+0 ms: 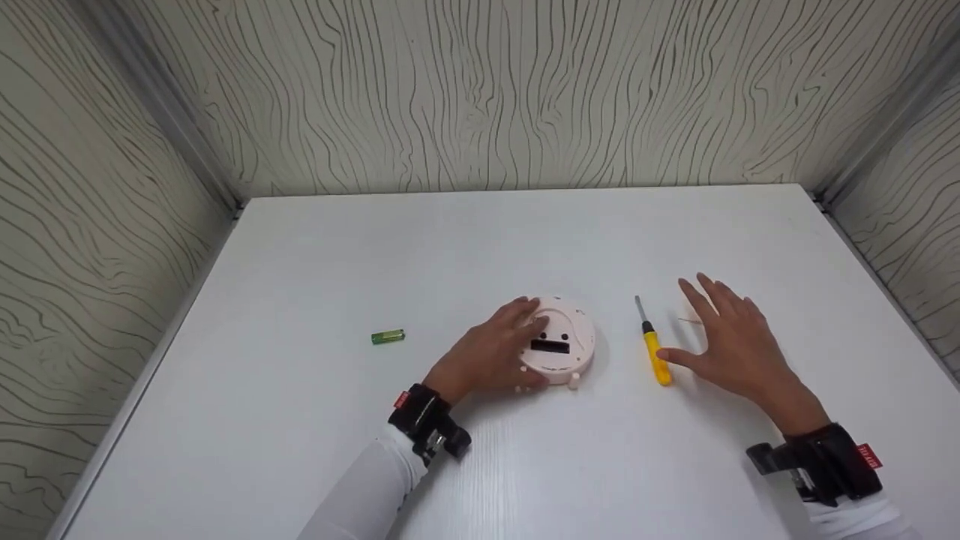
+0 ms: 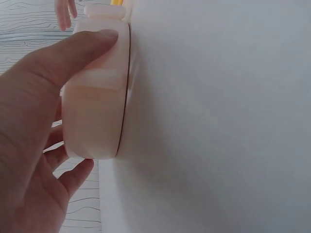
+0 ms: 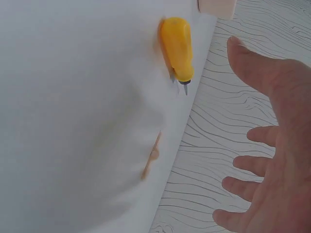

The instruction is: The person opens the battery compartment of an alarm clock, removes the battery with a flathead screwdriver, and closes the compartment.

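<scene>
A round pale pink alarm clock [image 1: 574,319] lies face down on the table, with a dark open battery slot in its back. My left hand [image 1: 491,352] grips it by the rim, thumb on the near side and fingers over the far left; the left wrist view shows the thumb [image 2: 92,46] on the side wall. Spread fingers mark my right hand [image 1: 739,349], which holds nothing above the table. Just left of it lies a screwdriver [image 1: 655,352] with a yellow handle, its shaft pointing away. A thin orange-pink piece [image 3: 152,154] lies beneath the right hand; its kind is unclear.
A green battery [image 1: 388,337] lies on the white table [image 1: 315,255], left of the clock. Wood-patterned panels [image 1: 480,97] rise behind the table and at both sides. Each wrist wears a black camera strap [image 1: 829,465].
</scene>
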Action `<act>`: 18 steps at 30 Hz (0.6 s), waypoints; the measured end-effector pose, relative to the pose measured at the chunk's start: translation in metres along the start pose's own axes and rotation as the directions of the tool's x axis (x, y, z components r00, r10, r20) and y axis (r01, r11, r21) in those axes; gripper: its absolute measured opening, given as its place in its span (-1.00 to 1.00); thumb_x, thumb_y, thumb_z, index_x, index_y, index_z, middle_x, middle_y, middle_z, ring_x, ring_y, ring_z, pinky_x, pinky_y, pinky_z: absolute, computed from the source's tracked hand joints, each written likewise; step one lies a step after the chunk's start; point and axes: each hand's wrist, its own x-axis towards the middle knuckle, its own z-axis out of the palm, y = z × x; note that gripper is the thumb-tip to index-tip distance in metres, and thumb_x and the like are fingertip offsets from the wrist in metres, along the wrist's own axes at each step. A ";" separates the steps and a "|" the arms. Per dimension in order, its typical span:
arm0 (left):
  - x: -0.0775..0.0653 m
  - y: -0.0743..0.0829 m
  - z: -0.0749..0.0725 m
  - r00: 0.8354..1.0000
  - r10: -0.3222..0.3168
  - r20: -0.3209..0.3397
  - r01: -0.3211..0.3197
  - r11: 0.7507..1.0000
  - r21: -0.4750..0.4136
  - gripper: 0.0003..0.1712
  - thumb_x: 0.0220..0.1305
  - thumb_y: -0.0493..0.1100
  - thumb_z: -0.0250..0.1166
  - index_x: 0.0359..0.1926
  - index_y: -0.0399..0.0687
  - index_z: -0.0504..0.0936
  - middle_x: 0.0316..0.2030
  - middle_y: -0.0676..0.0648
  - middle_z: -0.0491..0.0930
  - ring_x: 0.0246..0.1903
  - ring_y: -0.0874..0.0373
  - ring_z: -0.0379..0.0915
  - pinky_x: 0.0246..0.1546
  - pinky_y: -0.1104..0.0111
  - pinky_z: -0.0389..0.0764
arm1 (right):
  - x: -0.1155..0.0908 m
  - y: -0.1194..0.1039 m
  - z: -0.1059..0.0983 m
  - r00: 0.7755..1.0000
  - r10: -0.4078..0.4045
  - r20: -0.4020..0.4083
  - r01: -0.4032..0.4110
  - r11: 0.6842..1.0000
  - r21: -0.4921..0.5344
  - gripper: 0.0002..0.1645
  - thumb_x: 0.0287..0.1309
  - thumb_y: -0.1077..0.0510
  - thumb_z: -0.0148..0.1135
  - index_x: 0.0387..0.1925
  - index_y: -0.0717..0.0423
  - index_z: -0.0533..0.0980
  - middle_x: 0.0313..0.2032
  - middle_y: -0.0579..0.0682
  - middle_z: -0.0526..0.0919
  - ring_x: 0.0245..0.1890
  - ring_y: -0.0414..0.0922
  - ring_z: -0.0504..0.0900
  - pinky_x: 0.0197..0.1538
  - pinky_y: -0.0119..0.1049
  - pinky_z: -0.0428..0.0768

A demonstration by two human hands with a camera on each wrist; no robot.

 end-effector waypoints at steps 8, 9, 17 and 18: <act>0.001 0.001 -0.002 1.000 -0.023 0.021 0.023 1.000 -0.006 0.00 0.07 0.30 0.37 0.48 0.24 0.16 0.54 0.10 -0.07 0.53 0.13 -0.15 0.29 0.14 0.40 | 0.002 0.013 -0.001 0.999 0.042 0.027 -0.043 0.999 0.029 0.14 -0.04 -0.26 0.41 0.42 0.20 0.16 0.32 0.39 0.28 0.18 0.37 0.37 0.05 0.36 0.41; 0.001 0.001 -0.002 0.999 -0.028 0.025 0.028 1.000 -0.010 0.00 0.07 0.31 0.36 0.48 0.25 0.16 0.54 0.10 -0.07 0.53 0.13 -0.16 0.30 0.12 0.39 | 0.003 0.015 -0.001 0.997 0.059 0.045 -0.060 0.997 0.038 0.12 0.00 -0.26 0.39 0.43 0.21 0.15 0.31 0.40 0.29 0.16 0.37 0.39 0.00 0.34 0.44; 0.000 0.002 -0.002 0.999 -0.025 0.022 0.025 1.000 -0.009 -0.01 0.09 0.29 0.36 0.48 0.26 0.15 0.54 0.11 -0.08 0.53 0.13 -0.18 0.32 0.12 0.36 | 0.012 0.027 0.005 0.981 0.125 0.146 -0.143 0.982 0.120 -0.25 0.16 0.08 0.31 0.31 0.31 0.31 0.18 0.44 0.43 0.15 0.38 0.41 0.11 0.30 0.44; 0.000 0.002 -0.002 0.999 -0.025 0.021 0.025 1.000 -0.013 -0.01 0.09 0.29 0.36 0.48 0.26 0.15 0.54 0.11 -0.08 0.53 0.14 -0.18 0.33 0.13 0.35 | 0.012 0.029 0.007 0.981 0.126 0.145 -0.145 0.980 0.133 -0.31 0.16 0.13 0.30 0.27 0.33 0.35 0.16 0.43 0.45 0.14 0.38 0.42 0.13 0.29 0.43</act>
